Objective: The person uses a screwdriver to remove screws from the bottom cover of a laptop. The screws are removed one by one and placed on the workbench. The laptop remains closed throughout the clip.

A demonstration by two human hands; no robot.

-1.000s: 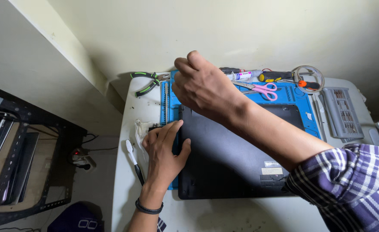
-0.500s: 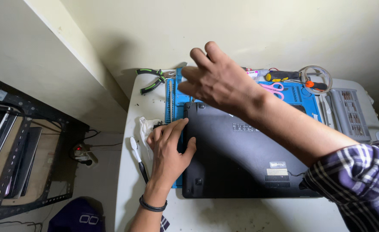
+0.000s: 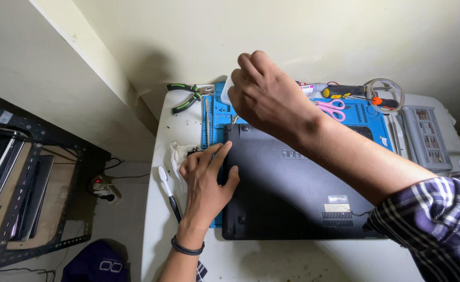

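Pinching something small and white that I can't make out, the right hand (image 3: 269, 96) hovers over the far left corner of the upside-down black laptop (image 3: 292, 183), fingers curled shut around it. Left hand (image 3: 205, 180) lies flat and open on the laptop's left edge, which sits on a blue work mat (image 3: 217, 112) on the white table (image 3: 162, 219). Green pliers (image 3: 185, 96) are far left, pink scissors (image 3: 334, 108) far right, and a toothbrush (image 3: 168, 192) is just left of the wrist.

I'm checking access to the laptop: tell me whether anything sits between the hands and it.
Nothing visible does. The left hand already rests on the left edge of the dark laptop; the right hand hovers over its top-left corner, holding a small tool.
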